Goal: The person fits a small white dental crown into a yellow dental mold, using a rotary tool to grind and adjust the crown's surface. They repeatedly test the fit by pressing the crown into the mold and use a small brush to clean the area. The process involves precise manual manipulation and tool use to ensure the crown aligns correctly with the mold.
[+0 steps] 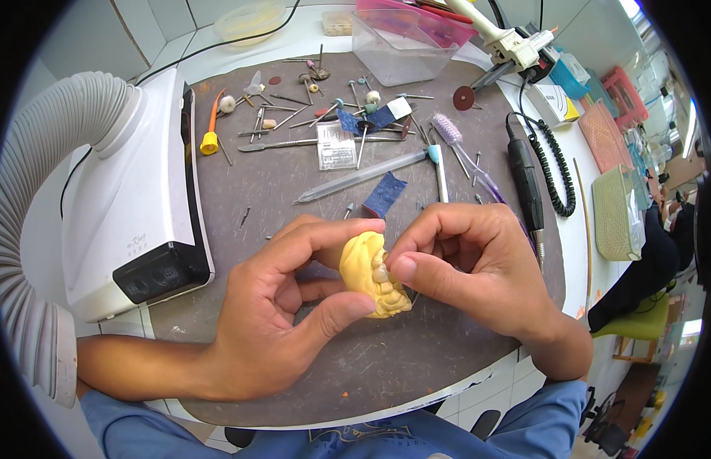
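Note:
A yellow dental cast (358, 266) is held above the front middle of the mat, gripped between the thumb and fingers of my left hand (267, 302). One pale, whitish tooth (380, 274) stands out among its yellow teeth. At that tooth, from the right side, the thumb and index finger of my right hand (482, 268) are pinched together. Whatever lies between those fingertips is hidden. Just beyond the hands lie a blue strip of paper (384, 194) and a clear tapered tube (363, 176).
Several burs, a red cutting disc (463, 97), a purple brush (450, 130) and a metal carving tool (283, 144) cover the mat's far half. At left stands a white suction unit (141, 206) with a grey hose (34, 153). A black handpiece (525, 183) lies at right.

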The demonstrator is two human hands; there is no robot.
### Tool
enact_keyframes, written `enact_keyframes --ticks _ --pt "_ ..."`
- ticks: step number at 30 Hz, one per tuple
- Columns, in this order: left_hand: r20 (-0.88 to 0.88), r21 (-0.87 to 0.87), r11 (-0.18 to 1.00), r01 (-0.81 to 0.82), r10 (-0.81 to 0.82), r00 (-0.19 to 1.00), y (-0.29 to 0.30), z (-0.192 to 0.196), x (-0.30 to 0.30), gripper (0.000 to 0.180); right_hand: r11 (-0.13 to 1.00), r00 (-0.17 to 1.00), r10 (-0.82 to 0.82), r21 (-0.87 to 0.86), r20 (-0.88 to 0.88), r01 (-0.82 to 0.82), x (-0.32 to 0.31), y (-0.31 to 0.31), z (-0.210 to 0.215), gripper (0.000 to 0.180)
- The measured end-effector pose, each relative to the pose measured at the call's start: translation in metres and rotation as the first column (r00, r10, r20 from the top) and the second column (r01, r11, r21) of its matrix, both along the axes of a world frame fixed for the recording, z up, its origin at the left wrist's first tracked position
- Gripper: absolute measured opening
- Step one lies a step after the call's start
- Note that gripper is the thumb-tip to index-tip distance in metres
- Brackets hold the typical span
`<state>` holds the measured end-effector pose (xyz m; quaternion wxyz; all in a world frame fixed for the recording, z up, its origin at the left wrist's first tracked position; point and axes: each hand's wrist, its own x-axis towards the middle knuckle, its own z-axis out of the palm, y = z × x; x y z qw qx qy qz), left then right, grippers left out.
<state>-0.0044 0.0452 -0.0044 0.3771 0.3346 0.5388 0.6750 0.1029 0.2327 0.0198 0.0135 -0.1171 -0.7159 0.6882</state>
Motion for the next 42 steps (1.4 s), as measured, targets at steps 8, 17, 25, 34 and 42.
enact_keyframes --ticks 8,17,25,34,42 --pt "0.004 -0.023 1.0 -0.011 0.011 1.0 0.0 0.001 0.001 0.056 0.998 0.995 0.051 0.023 0.087 -0.053 0.001 0.001 0.008 0.011" --pt "-0.003 -0.045 0.999 -0.01 0.01 1.0 0.002 0.003 0.001 0.057 0.997 0.995 0.055 0.041 0.084 -0.059 0.0 0.002 0.009 0.01" --pt "-0.061 -0.025 1.0 0.003 -0.004 0.998 0.0 0.002 0.0 0.056 0.994 0.996 0.062 0.084 0.066 -0.068 0.001 0.0 0.013 0.012" --pt "-0.133 0.017 1.0 0.015 -0.012 0.991 0.0 -0.003 -0.003 0.053 0.98 0.999 0.048 0.192 0.011 -0.049 0.003 -0.002 0.011 0.015" --pt "0.052 0.081 0.996 -0.034 0.03 0.998 0.0 -0.006 -0.002 0.052 0.976 0.989 -0.028 0.21 -0.143 0.058 0.004 0.0 0.01 0.013"
